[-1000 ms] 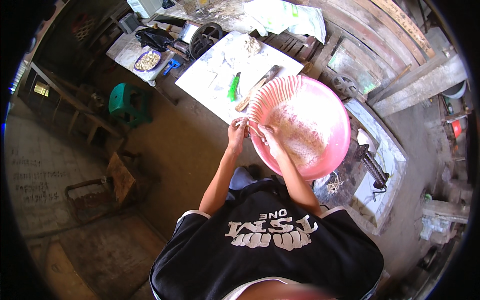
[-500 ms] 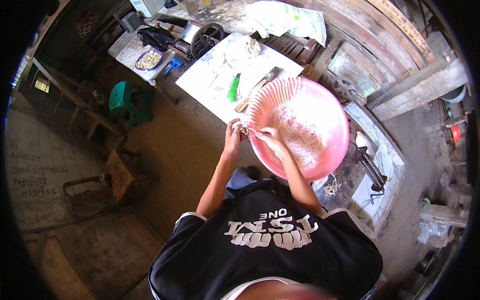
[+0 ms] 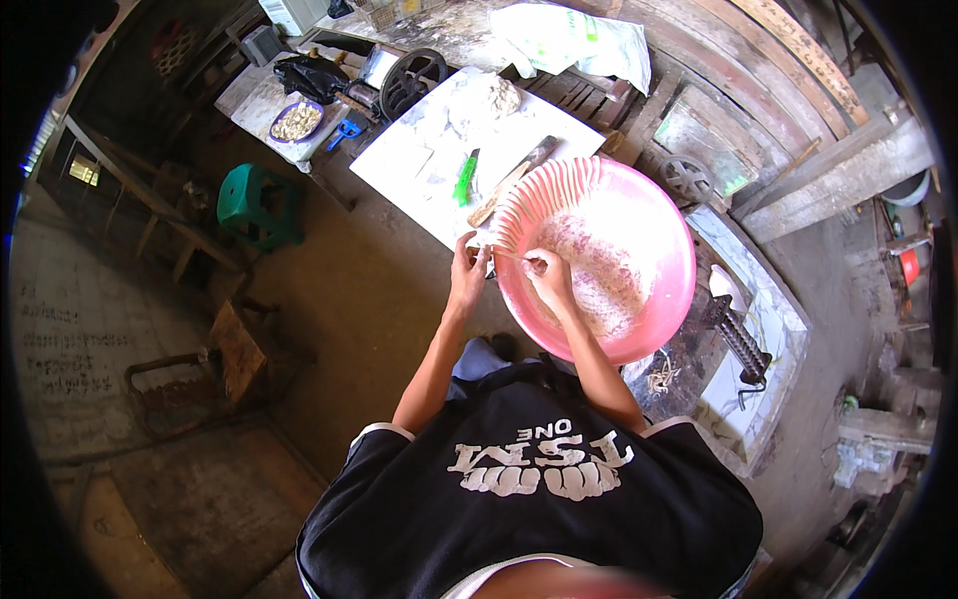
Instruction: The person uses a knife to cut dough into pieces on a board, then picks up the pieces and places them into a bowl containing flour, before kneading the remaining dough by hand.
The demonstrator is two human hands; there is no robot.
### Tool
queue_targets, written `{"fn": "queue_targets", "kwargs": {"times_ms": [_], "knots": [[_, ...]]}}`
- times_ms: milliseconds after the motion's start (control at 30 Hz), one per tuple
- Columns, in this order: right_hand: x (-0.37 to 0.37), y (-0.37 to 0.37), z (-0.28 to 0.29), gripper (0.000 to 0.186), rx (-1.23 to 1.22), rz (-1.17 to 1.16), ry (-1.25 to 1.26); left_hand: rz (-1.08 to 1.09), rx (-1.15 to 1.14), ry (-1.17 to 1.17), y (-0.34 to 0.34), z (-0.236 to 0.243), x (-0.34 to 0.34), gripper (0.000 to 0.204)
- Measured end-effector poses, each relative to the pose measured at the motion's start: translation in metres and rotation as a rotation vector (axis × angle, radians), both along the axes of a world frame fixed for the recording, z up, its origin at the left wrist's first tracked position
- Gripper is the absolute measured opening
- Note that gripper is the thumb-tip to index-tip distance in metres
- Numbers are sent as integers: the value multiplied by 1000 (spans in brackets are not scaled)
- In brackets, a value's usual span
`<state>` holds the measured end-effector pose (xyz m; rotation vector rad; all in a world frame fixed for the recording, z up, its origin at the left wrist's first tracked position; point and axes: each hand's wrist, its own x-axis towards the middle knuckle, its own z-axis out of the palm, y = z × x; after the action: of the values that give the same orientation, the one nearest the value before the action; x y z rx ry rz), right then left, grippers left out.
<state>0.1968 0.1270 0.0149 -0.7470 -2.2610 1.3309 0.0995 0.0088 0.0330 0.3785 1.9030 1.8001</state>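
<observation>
A large pink basin (image 3: 671, 299) stands in front of me, its inside dusted with white flour. Thin dough strips (image 3: 547, 196) hang side by side over its far left rim. At the near left rim, my left hand (image 3: 467, 278) has its fingers bent together on the outer side, on one end of a pale dough strip (image 3: 510, 256). Over the basin's inside, my right hand (image 3: 551, 280) pinches the same strip between thumb and finger. The fingertips and strip ends are small and partly hidden.
Beyond the basin, a white board (image 3: 409, 165) carries a green-handled knife (image 3: 466, 178), a wooden rod (image 3: 514, 178) and a floury dough lump (image 3: 502, 95). A hand-cranked roller (image 3: 740, 337) lies right. A green stool (image 3: 257, 207) stands left, below a bowl of pale pieces (image 3: 297, 121).
My right hand has turned and shifted slightly right, its thumb and finger now forming a rounder pinch. My left hand has risen slightly at the rim.
</observation>
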Motion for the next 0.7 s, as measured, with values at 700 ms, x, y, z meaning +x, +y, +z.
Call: {"fn": "queue_targets", "kwargs": {"times_ms": [700], "knots": [[-16, -13, 18, 10, 36, -41, 163, -30, -161, 6, -17, 3, 2, 41]]}}
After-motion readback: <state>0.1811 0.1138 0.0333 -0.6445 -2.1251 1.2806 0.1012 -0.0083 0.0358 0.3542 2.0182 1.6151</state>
